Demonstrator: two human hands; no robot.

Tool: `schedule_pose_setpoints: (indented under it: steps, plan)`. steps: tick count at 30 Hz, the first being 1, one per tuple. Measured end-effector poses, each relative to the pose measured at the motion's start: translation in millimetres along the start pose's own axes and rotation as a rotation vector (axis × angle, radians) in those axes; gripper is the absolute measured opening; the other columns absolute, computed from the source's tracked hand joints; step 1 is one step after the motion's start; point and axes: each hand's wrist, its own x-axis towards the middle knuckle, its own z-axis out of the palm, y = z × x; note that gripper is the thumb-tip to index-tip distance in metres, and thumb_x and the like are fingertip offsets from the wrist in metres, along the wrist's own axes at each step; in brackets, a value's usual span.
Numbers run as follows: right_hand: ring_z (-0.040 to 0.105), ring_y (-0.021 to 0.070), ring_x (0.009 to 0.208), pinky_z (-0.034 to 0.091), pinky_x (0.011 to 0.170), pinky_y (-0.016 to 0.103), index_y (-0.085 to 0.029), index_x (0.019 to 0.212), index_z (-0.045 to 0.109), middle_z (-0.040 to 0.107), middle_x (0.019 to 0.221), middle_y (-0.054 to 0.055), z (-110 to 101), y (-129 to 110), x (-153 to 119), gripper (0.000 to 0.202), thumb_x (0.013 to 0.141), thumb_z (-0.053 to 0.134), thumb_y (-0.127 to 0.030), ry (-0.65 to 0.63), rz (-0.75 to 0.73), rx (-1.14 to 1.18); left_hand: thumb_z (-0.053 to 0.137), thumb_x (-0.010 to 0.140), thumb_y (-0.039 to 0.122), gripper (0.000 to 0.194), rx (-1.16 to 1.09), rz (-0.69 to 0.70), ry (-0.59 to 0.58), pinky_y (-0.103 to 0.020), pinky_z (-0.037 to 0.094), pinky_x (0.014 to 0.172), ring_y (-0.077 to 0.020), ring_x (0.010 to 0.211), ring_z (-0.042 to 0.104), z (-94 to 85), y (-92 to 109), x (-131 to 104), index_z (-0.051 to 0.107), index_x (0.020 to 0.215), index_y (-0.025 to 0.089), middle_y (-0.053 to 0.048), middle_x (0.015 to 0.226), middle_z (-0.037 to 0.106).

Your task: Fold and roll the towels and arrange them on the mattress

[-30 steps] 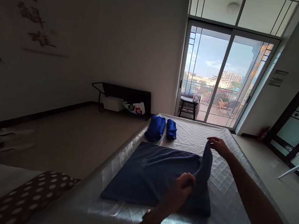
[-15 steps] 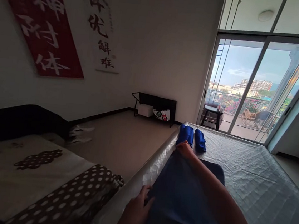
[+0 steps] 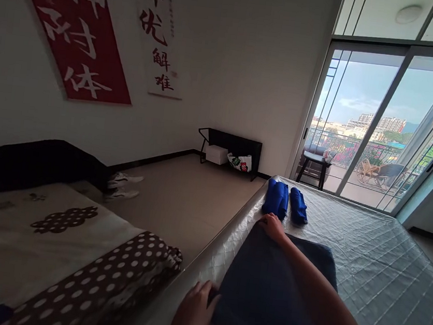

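Observation:
A dark blue cloth (image 3: pixel 268 288) lies spread on the plastic-covered mattress (image 3: pixel 378 254). At the cloth's far left corner, my right hand (image 3: pixel 272 225) has its fingers closed on the edge, and its forearm crosses over the fabric. Lower down, my left hand (image 3: pixel 198 306) grips the near left edge between thumb and fingers. Just beyond my right hand sit bright blue rolled cloths (image 3: pixel 276 198), with another blue roll (image 3: pixel 298 206) to their right.
To the left is a bed with a polka-dot edged cover (image 3: pixel 97 279). Shoes (image 3: pixel 123 186) stand on the floor behind it. A black rack (image 3: pixel 234 146) is by the far wall. Sliding glass doors (image 3: pixel 362 121) and a dark stool (image 3: pixel 315 163) are at the right back.
The view has shifted a little, so the room appears moved. The fingers of my left hand have come together at the cloth's edge. My right hand stays at the far corner.

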Motion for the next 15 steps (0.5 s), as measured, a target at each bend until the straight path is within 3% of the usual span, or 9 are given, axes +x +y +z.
schedule_pose_setpoints:
  steps: [3,7,11,15]
  plan:
    - [0.067,0.0209,0.1,0.05,0.091,0.031,-0.026,0.11,0.073,0.073,0.102,0.004,-25,-6,-8,0.021,0.094,0.06,-0.032,0.047,-0.031,0.072,0.046,0.09,0.021,0.018,-0.013,0.029,0.009,-0.03,0.049,0.085,-0.0235,0.103,0.07,-5.1,7,-3,0.064,0.094,0.021,-0.01,0.106,0.074]
    - [0.069,0.0203,0.092,0.052,0.088,0.029,-0.025,0.105,0.075,0.075,0.097,0.003,-78,-9,-30,0.019,0.092,0.064,-0.034,0.119,-0.057,0.14,0.044,0.092,0.021,0.019,-0.068,0.031,0.02,-0.028,0.048,0.079,-0.0216,0.094,0.073,-9.1,15,-3,0.062,0.098,0.023,-0.006,0.099,0.077]
    - [0.069,0.0196,0.084,0.053,0.08,0.029,-0.023,0.099,0.076,0.075,0.091,0.002,-138,-9,-65,0.022,0.09,0.065,-0.041,0.164,-0.065,0.182,0.057,0.084,0.027,0.009,-0.146,0.118,0.02,-0.027,0.049,0.08,-0.0221,0.097,0.073,-5.7,18,0,0.062,0.09,0.023,-0.005,0.102,0.078]
    - [0.068,0.019,0.078,0.052,0.075,0.03,-0.022,0.094,0.077,0.074,0.081,0.0,-191,-12,-111,0.023,0.085,0.067,-0.041,0.198,-0.099,0.22,0.059,0.075,0.036,0.017,-0.314,0.197,0.085,-0.03,0.053,0.08,-0.0249,0.092,0.075,-2.9,24,-2,0.067,0.086,0.024,-0.003,0.091,0.08]
